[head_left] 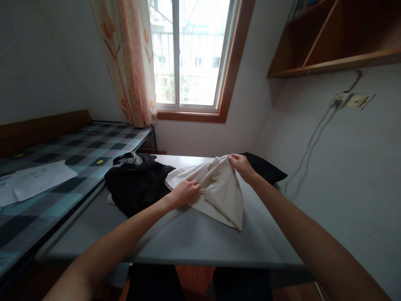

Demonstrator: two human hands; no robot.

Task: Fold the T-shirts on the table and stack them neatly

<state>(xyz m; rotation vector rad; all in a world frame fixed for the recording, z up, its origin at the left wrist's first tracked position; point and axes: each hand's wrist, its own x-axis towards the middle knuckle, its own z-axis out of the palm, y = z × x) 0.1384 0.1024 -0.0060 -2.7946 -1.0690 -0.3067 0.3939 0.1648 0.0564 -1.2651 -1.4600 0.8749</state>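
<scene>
A cream cloth [224,194] lies crumpled on the grey-white table [175,246], its upper right part lifted. My right hand [241,165] pinches the raised edge of this cloth at its top. My left hand [185,192] is closed on folds at the cloth's left side, with the fingertips partly hidden in the fabric. Left of the cream cloth, and touching it, sits a heap of black fabric [138,184] with a grey piece on top. Behind my right hand rests a flat black item [265,167] at the table's far right.
A bed with a checked cover [78,150] stands on the left, holding white papers [37,182]. Ahead are a curtain [131,62] and a window. On the right wall are a wooden shelf [338,60] and a socket [359,101] with hanging cables.
</scene>
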